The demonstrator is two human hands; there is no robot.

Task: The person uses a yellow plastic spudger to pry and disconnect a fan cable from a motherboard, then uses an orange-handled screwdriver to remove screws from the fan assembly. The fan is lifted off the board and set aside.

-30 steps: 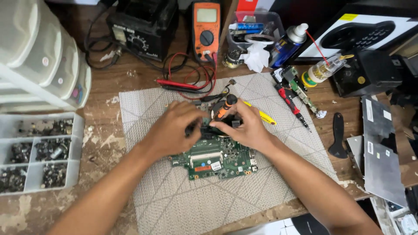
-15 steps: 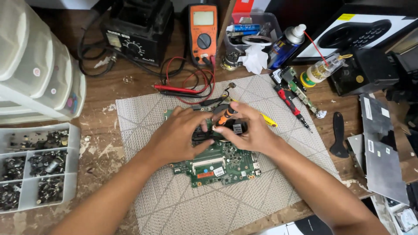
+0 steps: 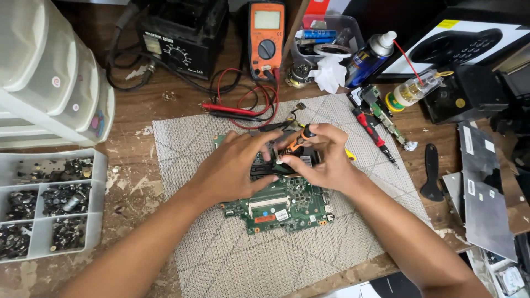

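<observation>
Circuit board [image 3: 287, 205] under hands; tray [image 3: 99, 165] holds, seemingly, screws.

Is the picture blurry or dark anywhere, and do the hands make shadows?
Head view: bright, even light; the green circuit board and woven mat look sharp. The left hand and right hand cast only soft shadows on the board. The top right corner is darker, and the edges bend slightly.

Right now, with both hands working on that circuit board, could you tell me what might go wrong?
The orange screwdriver in the right hand could slip and scratch the green circuit board. The left hand presses on the board, which might flex or shift on the woven mat. The red multimeter probes lie close behind and could snag.
</observation>
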